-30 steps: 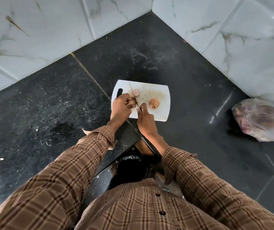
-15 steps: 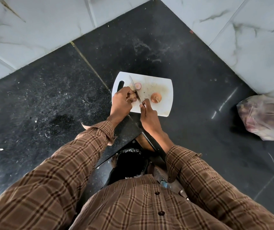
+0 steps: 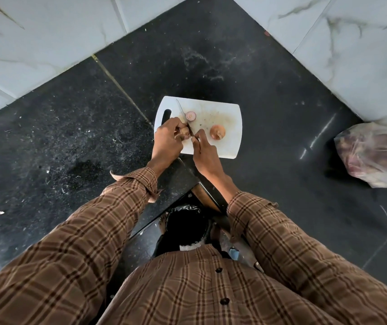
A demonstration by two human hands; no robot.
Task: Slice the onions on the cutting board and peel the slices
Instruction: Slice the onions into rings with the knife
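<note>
A white cutting board (image 3: 227, 113) lies on the black counter. My left hand (image 3: 167, 143) grips a small onion piece (image 3: 184, 130) at the board's near left. My right hand (image 3: 205, 153) holds a knife (image 3: 181, 111) by its handle; the blade runs away from me beside the gripped piece. A cut onion slice (image 3: 190, 115), purple-ringed with its face up, lies just right of the blade. An unpeeled brown onion (image 3: 217, 132) sits in the board's middle, right of my right hand.
A clear plastic bag (image 3: 375, 156) with more onions lies at the right against the white marble wall (image 3: 352, 55). The black counter (image 3: 58, 137) forms an inside corner. A bin with a black liner (image 3: 185, 224) stands below, by my body.
The camera shifted slightly. Both hands stayed at the board's near left; the knife blade stays beside the gripped onion piece, and the cut slice lies a little farther from my hand.
</note>
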